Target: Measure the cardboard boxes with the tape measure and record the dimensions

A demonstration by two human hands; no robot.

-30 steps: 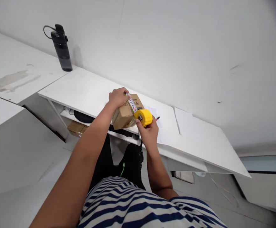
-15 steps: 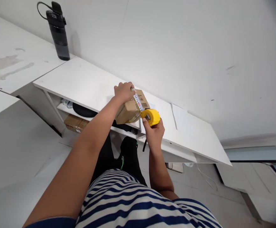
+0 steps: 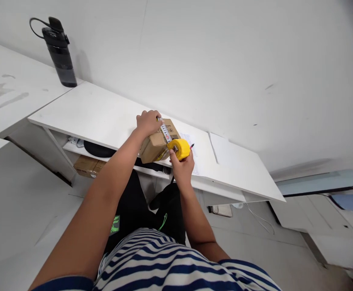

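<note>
Head view. Cardboard box (image 3: 152, 148) mid-frame at the front edge of white desk (image 3: 97, 105); contents hidden. Left hand (image 3: 149, 122), fingers closed on the tape blade (image 3: 165, 131) near its end, against the box. Right hand (image 3: 182, 167) gripping yellow tape measure (image 3: 180, 148). Left of centre, under desktop: dark round item (image 3: 99, 149), brown carton (image 3: 87, 165) lower. Upper left: dark bottle (image 3: 61, 56), contents unclear.
</note>
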